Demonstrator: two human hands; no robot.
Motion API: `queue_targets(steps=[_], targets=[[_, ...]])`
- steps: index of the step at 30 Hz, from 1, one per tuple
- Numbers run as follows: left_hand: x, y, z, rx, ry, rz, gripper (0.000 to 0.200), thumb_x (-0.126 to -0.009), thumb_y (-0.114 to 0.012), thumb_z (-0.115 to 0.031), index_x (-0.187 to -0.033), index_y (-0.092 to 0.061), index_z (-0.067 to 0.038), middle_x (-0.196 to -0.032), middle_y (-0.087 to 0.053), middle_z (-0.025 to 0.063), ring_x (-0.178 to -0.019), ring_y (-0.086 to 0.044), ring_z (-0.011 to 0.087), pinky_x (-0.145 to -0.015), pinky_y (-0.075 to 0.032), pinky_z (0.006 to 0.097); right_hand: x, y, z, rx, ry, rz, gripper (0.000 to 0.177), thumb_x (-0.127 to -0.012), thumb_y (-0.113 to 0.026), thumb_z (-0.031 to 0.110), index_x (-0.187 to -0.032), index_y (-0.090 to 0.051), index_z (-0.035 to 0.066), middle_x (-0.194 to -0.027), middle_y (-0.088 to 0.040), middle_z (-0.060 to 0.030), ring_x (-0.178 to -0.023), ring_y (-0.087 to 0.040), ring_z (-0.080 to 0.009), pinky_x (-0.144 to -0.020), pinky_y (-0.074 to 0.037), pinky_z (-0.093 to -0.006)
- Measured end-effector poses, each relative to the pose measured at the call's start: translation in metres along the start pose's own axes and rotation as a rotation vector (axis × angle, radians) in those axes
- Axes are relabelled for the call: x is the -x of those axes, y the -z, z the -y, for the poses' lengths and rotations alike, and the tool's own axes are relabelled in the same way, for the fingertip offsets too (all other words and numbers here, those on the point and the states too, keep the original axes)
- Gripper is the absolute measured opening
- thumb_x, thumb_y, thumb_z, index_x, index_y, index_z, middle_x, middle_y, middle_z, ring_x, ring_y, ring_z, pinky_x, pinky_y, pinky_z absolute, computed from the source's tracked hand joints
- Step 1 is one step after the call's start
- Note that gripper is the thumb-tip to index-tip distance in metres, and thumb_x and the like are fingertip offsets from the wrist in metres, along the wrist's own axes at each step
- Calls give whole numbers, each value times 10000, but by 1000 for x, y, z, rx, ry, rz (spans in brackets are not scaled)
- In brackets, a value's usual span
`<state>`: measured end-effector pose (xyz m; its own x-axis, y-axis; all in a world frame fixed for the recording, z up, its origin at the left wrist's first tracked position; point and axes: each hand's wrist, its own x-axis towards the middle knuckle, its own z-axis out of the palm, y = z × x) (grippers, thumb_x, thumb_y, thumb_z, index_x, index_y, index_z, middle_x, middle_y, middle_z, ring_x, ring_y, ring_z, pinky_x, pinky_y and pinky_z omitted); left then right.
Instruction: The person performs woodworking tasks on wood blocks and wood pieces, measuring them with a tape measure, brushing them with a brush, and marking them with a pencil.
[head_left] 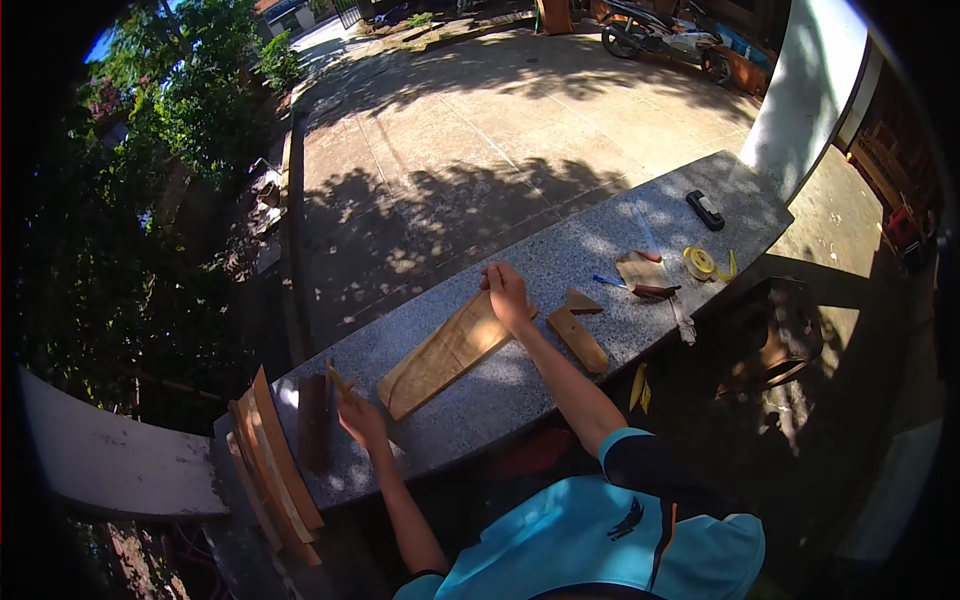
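A long light-brown wooden board (445, 358) lies at a slant on the speckled stone counter (510, 385). At the board's far right end is my right hand (506, 294), its fingers curled; what they hold, if anything, is too small to tell. My left hand (359, 415), left of the board's near end, grips a thin yellowish stick (335, 376). A dark brown block (313, 423) lies just left of that hand. Right of the board rest a short wooden piece (578, 340) with a rounded end and a small wooden wedge (583, 301).
Curved wooden strips (273, 455) lie at the counter's left end. Toward the right are a blue pen (608, 281), a yellow tape roll (699, 263) and a black device (705, 210). A white pillar (806, 95) rises at the right end; a motorbike (665, 40) stands beyond.
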<state>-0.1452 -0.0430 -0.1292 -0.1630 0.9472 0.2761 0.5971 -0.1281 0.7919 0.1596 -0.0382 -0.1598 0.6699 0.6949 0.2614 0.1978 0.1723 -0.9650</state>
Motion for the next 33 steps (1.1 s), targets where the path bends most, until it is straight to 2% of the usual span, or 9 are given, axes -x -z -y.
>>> queue_targets(steps=[5,9,13,17,20,24,26,30,33], targets=[[28,-79,-35,-97,-239,77,255,-855,-429,-44,-1087,-513,18,-1052,-565,149,-979,-548,279,-846,-413,343,2,-1,1,-18,-2,6,221,-899,-450,163,-843,-590,2,-649,-582,-57,-629,-577,-135,-600,-451,-276],[54,-136,-121,637,12,529,311,-862,-454,-95,-1147,-477,29,-1062,-554,132,-995,-537,213,-870,-405,315,-2,6,3,-129,-28,95,214,-878,-452,146,-863,-598,-9,-708,-596,-68,-690,-581,-134,-647,-458,-265],[53,-154,-122,647,-103,607,300,-846,-489,-110,-1125,-479,-1,-1018,-557,100,-960,-549,198,-822,-432,305,-5,17,-3,-522,-164,593,308,-845,-460,180,-1079,-556,4,-1024,-569,-78,-940,-546,-150,-813,-435,-284],[31,-148,-84,490,-257,754,387,-797,-558,-64,-1160,-435,-6,-999,-558,101,-940,-566,235,-804,-450,315,34,16,55,-53,45,917,416,-850,-525,282,-1211,-509,76,-1178,-498,-85,-1136,-445,-203,-965,-321,-315],[14,-149,-40,73,-594,766,424,-765,-626,-205,-1117,-456,-39,-1158,-468,101,-1085,-474,261,-888,-413,382,42,3,58,13,-57,920,419,-847,-549,330,-1189,-530,89,-1175,-499,-85,-1128,-455,-209,-967,-319,-311],[12,-68,-65,-90,-601,675,516,-692,-690,-356,-1095,-529,-76,-1175,-462,114,-1113,-448,304,-918,-375,413,34,11,79,294,146,866,341,-825,-607,303,-1023,-582,26,-1004,-575,-93,-955,-532,-140,-793,-420,-297],[3,-52,-41,-243,-584,585,488,-698,-678,-377,-1068,-560,-82,-1152,-481,110,-1097,-455,306,-908,-371,421,18,11,44,116,275,487,285,-746,-704,263,-865,-608,21,-673,-545,-81,-589,-525,-168,-565,-409,-305],[4,-43,-15,-286,-603,328,398,-744,-640,-338,-1037,-579,-76,-1057,-542,108,-1026,-491,305,-865,-378,435,2,24,45,77,191,46,224,-763,-680,209,-834,-581,20,-695,-573,-106,-624,-571,-201,-563,-423,-317],[9,-46,-14,-147,-531,254,284,-796,-587,-274,-977,-603,-56,-944,-599,119,-916,-542,310,-812,-406,414,23,18,30,313,263,191,185,-797,-618,159,-895,-556,16,-742,-590,-146,-692,-599,-278,-591,-441,-353]])
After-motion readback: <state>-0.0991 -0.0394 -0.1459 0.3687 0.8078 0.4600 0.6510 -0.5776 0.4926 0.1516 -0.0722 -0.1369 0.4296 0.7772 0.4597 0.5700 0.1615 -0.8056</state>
